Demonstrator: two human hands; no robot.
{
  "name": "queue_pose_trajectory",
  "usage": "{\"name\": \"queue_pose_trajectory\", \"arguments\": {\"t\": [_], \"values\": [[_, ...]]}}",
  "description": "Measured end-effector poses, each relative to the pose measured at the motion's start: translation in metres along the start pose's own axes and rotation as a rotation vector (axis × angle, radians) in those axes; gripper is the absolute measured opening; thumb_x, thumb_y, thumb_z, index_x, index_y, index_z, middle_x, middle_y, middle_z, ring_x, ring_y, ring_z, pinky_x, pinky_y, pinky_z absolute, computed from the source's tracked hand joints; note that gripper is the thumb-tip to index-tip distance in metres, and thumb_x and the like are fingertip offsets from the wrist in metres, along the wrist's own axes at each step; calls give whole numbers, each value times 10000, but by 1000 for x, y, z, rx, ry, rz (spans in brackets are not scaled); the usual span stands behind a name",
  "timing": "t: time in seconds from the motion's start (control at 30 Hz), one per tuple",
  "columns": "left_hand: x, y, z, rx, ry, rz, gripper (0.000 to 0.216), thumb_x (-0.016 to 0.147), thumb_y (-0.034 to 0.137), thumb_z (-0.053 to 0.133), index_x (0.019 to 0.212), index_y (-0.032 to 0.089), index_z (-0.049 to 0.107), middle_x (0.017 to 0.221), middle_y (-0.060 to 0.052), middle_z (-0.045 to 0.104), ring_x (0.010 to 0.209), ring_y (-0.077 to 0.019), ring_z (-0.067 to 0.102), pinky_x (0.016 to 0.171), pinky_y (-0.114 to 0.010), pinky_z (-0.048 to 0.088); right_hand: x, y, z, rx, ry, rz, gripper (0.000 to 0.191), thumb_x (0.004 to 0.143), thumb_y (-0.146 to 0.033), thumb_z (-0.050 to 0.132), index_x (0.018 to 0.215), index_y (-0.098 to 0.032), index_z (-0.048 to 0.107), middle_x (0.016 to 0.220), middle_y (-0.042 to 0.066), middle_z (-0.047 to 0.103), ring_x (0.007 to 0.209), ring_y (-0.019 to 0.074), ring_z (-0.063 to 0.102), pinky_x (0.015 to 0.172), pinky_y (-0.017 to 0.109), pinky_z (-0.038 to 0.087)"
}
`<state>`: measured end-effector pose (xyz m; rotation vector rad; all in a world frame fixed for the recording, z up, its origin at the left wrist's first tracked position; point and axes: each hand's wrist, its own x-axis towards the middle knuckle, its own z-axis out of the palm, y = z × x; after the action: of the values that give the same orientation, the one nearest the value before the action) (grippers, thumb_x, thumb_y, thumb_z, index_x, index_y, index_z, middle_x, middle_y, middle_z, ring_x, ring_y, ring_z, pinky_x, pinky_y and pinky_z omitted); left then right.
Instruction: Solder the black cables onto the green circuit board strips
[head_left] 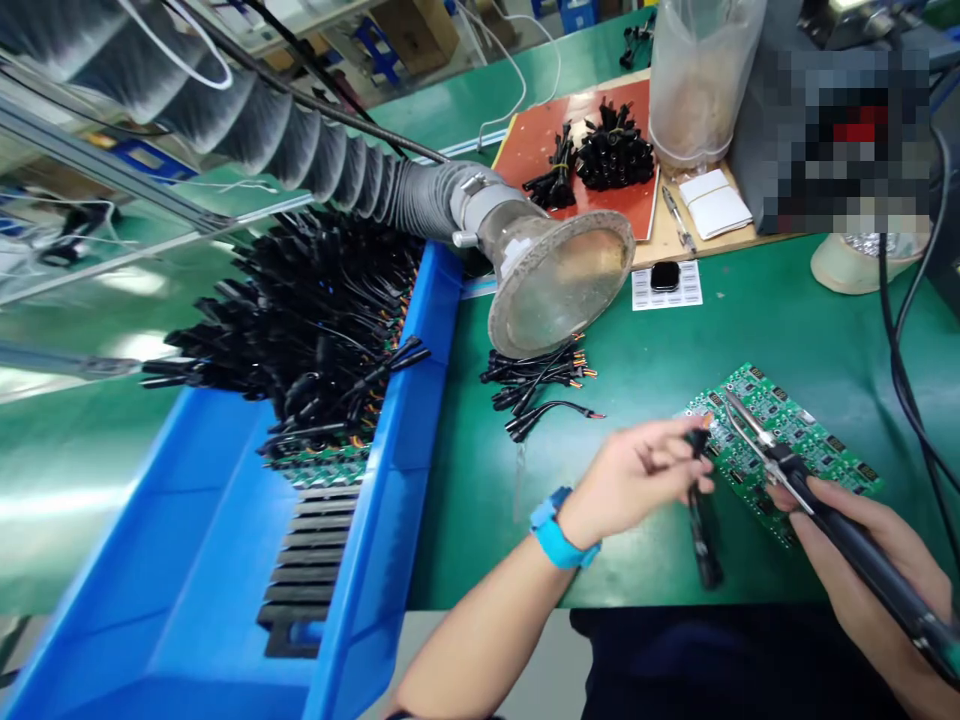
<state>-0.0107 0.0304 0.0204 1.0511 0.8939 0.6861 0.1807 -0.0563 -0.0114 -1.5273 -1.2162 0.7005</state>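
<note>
My left hand (637,475) pinches a black cable connector (703,530) and holds its upper end against the near-left edge of a green circuit board (787,445) lying on the green mat. My right hand (870,560) grips a black soldering iron (840,530). Its metal tip (739,415) points up-left over the board, close to the connector's end. A blue band is on my left wrist.
A fume extractor hose with a clear funnel (559,275) hangs over the mat. A blue bin (225,520) at left holds several black cables and boards. Loose black cables (536,380) lie by the funnel. A red mat (585,160) with connectors sits at the back.
</note>
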Motion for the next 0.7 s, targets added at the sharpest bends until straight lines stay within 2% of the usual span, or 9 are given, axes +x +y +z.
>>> {"name": "queue_pose_trajectory", "arguments": {"t": [0.03, 0.1, 0.3, 0.43, 0.57, 0.7], "values": [[1, -5, 7, -50, -82, -76, 297, 748, 321, 668, 970, 139, 590, 751, -35, 652, 695, -145, 650, 582, -247, 518, 3, -2, 3, 2, -8, -3, 323, 716, -253, 679, 1036, -258, 632, 977, 47, 678, 881, 214, 664, 775, 314, 572], [2, -12, 17, -89, -158, -150, 268, 746, 352, 671, 871, 129, 591, 758, -43, 654, 684, -122, 627, 621, -247, 509, 11, -7, 9, 1, -28, -17, 398, 725, -229, 676, 1112, -261, 589, 1018, 47, 662, 916, 201, 651, 782, 308, 564], [2, -11, 18, -39, -166, -170, 285, 749, 364, 668, 886, 126, 590, 759, -38, 647, 643, -99, 598, 621, -235, 481, 31, -25, 21, 28, -116, 16, 362, 749, -255, 657, 1102, -252, 575, 955, 34, 679, 808, 157, 667, 563, 214, 563], [1, -11, 20, -27, -178, -157, 279, 746, 371, 665, 847, 121, 593, 744, -47, 651, 652, -110, 601, 616, -237, 471, 34, -27, 23, 106, -134, 58, 357, 744, -271, 668, 1090, -247, 585, 920, 26, 690, 785, 157, 675, 594, 224, 579], [1, -16, 25, -89, -42, -159, 303, 651, 324, 759, 823, 130, 603, 699, -19, 650, 655, -117, 612, 642, -241, 472, 33, -27, 26, 104, -156, 93, 334, 739, -260, 676, 1064, -248, 602, 920, 26, 687, 809, 161, 675, 635, 228, 585], [2, -20, 30, -211, 92, -123, 289, 605, 333, 788, 725, 134, 615, 735, -25, 677, 723, -150, 641, 746, -289, 494, 30, -27, 30, 108, -88, 56, 317, 739, -236, 677, 1048, -249, 608, 950, 24, 679, 821, 150, 672, 742, 258, 579]]}}
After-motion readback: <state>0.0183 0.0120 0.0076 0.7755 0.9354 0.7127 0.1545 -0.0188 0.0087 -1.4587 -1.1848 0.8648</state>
